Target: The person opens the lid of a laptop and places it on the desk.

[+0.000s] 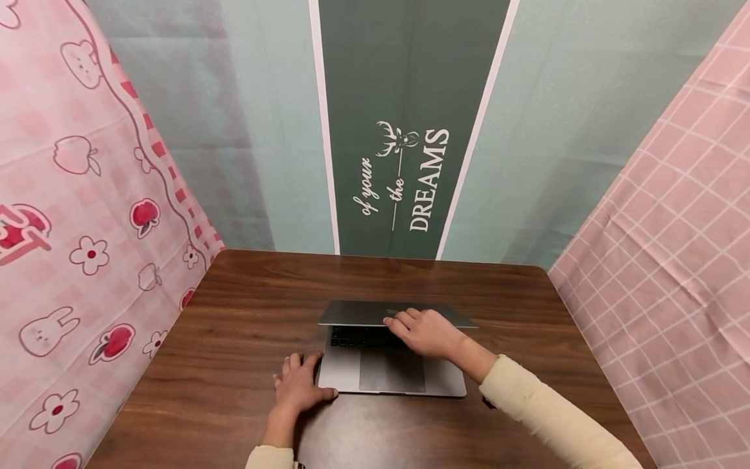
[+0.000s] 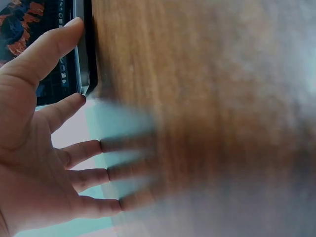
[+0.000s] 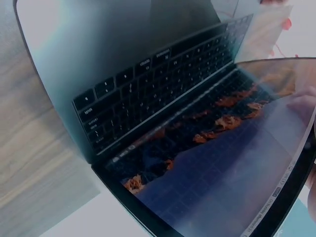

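Note:
A grey laptop lies on the wooden table, its lid tilted low over the keyboard. In the right wrist view the lit screen shows a dark picture with orange patches. My right hand grips the lid's front edge, fingers on its outer face. At the base's left front corner my left hand rests with fingers spread, the thumb at the front edge and the other fingers along the side and table.
Behind the table hangs a green and pale blue cloth with printed words. A pink patterned cloth borders the left side, and a pink checked cloth the right.

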The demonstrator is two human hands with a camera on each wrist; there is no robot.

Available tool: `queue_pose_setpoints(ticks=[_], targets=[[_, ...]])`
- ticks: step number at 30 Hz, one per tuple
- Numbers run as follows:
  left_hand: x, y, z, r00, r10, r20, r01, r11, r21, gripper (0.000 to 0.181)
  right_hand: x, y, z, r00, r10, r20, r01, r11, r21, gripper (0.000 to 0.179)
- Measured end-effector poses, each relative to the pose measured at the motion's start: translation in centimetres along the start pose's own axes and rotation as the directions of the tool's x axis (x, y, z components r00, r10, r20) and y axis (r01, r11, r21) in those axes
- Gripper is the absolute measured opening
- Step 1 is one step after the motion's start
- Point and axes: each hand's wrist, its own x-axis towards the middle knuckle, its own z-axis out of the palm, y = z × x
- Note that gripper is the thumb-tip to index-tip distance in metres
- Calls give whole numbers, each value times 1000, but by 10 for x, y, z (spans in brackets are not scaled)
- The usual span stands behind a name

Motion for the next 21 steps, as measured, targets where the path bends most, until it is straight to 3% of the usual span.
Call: queue_pose_setpoints(ticks=[14,21], targets=[[2,1,-1,1000,-5,6,5,1000,-26,83,14,20,1,991,132,-17,-131,991,33,48],[4,1,-3,999,-19,26,21,999,-46,82,18,31,2,982,190,-8,-189,979,77,33]])
